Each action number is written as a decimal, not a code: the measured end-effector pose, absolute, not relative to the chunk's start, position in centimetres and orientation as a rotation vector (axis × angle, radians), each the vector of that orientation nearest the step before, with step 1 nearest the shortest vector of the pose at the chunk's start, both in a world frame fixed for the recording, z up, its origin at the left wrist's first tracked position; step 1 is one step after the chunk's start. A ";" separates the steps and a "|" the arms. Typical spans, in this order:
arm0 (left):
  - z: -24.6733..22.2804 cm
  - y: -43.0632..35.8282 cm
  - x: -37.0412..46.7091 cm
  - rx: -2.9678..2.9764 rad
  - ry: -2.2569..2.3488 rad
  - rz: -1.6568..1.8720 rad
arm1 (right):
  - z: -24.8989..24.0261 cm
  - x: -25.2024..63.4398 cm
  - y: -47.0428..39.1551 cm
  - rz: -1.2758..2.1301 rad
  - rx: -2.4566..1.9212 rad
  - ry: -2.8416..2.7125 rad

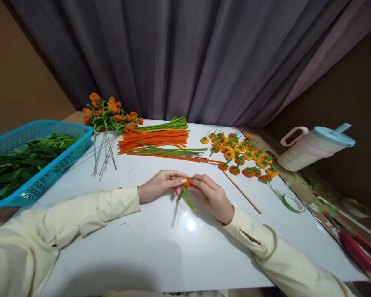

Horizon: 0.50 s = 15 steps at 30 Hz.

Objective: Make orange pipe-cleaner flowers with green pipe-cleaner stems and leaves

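At the centre of the frame, a small orange flower piece (187, 181) is pinched between the fingertips of the left hand (160, 185) and right hand (212, 197); beyond, orange stems (154, 138) are piled, flanked by a blue basket (49, 173) at left.

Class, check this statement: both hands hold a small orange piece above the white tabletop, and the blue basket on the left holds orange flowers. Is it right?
Not quite: the head view shows green leafy pieces in the blue basket, not orange flowers. The left hand and right hand do hold a small orange piece above the white tabletop.
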<state>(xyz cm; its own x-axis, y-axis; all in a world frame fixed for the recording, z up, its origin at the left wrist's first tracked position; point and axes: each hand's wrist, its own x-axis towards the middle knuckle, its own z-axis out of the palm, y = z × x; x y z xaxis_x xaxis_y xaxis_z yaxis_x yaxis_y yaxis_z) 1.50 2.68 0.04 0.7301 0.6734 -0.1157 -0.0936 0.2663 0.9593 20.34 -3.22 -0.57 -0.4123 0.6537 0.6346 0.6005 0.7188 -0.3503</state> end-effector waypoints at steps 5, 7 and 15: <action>0.3 2.4 1.6 1.333 0.596 0.550 | 0.4 20.0 -3.4 0.264 -0.973 -2.049; 0.3 2.4 1.6 1.320 0.597 0.545 | 0.9 20.0 -3.4 0.346 -0.991 -2.017; 0.3 2.6 1.6 1.189 0.579 0.539 | 1.3 20.2 -3.3 0.459 -1.011 -1.964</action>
